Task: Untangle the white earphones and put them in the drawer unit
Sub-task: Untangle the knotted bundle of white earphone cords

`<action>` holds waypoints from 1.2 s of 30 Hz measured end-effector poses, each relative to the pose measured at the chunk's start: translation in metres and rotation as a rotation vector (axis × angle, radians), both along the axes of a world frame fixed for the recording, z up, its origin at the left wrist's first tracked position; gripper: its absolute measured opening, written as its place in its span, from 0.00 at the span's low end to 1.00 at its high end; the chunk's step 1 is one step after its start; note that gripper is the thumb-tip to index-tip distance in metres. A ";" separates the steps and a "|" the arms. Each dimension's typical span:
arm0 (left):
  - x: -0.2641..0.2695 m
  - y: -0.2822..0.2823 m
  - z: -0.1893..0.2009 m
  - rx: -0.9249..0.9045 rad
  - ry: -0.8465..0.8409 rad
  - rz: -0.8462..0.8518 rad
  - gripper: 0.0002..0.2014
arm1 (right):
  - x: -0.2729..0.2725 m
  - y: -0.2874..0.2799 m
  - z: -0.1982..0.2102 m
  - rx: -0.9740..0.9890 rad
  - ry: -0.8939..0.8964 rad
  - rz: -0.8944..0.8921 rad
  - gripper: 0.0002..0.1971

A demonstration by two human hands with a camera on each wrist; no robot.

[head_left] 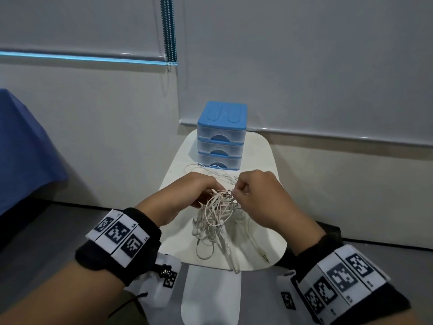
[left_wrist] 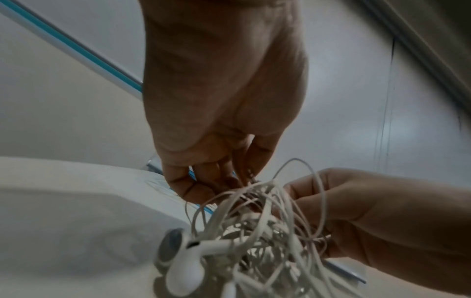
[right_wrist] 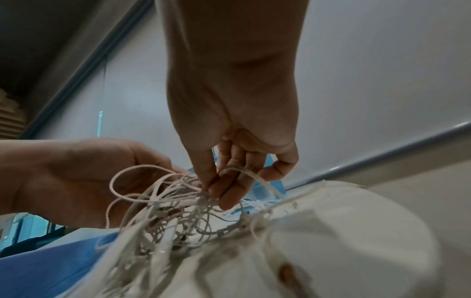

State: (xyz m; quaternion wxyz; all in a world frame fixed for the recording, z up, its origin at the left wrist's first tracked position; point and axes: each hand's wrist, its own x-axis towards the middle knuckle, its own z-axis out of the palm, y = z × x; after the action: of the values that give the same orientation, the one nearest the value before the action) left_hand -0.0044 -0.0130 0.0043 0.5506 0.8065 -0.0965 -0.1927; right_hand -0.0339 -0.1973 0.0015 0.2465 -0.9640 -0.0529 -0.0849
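Both hands [head_left: 262, 198] pinch tangled earphones [head_left: 218, 219], cords trailing toward the camera.

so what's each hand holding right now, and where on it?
Both hold the tangled white earphones at the top of the bundle. The left hand grips loops there; the right hand pinches a cord strand between thumb and fingers. The rest hangs to the table.

head view downward, wrist views close, upward
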 end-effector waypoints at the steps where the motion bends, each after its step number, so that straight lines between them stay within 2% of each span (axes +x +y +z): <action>1: -0.002 -0.001 -0.001 -0.005 0.008 0.024 0.11 | -0.002 0.000 -0.004 0.048 -0.005 -0.009 0.07; 5: -0.005 -0.007 -0.011 0.074 -0.066 0.058 0.16 | -0.002 -0.002 -0.022 0.231 0.077 0.003 0.06; 9: -0.006 -0.011 -0.024 0.212 -0.157 0.083 0.20 | 0.004 -0.011 -0.039 0.405 0.257 -0.005 0.05; 12: -0.007 -0.016 -0.027 0.349 -0.253 0.072 0.16 | 0.006 -0.016 -0.042 0.548 0.396 -0.001 0.03; 15: -0.007 -0.019 -0.027 0.394 -0.268 0.058 0.11 | 0.009 -0.017 -0.039 0.644 0.487 0.014 0.03; 19: -0.007 -0.022 -0.026 0.432 -0.280 0.027 0.09 | 0.014 -0.019 -0.039 0.673 0.531 0.031 0.03; 26: -0.007 -0.029 -0.023 0.609 -0.292 -0.084 0.09 | 0.019 -0.020 -0.043 0.693 0.567 0.034 0.02; 29: -0.003 -0.030 -0.021 0.561 -0.247 -0.067 0.10 | 0.018 -0.022 -0.043 0.714 0.569 0.046 0.03; 36: 0.000 -0.025 -0.025 0.468 -0.166 -0.114 0.03 | 0.017 -0.024 -0.045 0.740 0.569 0.053 0.04</action>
State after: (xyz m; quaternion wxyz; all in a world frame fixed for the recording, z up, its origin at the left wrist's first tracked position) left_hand -0.0046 -0.0376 -0.0207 0.3271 0.9184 -0.1396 -0.1736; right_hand -0.0174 -0.2215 -0.0434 0.5805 -0.7946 0.0259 0.1759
